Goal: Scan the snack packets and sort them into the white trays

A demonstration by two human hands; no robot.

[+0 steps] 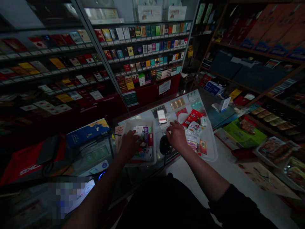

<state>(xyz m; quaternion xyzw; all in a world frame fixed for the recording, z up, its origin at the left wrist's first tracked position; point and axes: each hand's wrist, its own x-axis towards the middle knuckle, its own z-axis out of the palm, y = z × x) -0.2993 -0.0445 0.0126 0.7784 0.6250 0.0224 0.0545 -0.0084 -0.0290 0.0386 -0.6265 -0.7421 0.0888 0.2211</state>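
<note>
My left hand [130, 143] reaches over the near left part of a white plastic bin [153, 127], fingers stretched out above small packets. In that bin lie a purple packet [145, 135], a red packet [150, 139] and a white packet [138, 129]. At the left side of a translucent tray [213, 149] is my right hand [176, 135], its fingers spread and nothing visible in them. A red snack bag [193, 117] and white packs [195, 127] lie in this tray. Beside my right hand sits a black rounded device [165, 147] with a cord.
Both containers stand on a glass counter. Behind them lies a phone [162, 117] with a lit screen. On the left are a blue box [87, 132] and a red bag [22, 162]. Shelves of small boxes [143, 31] face me; packaged goods [274, 151] stand at the right.
</note>
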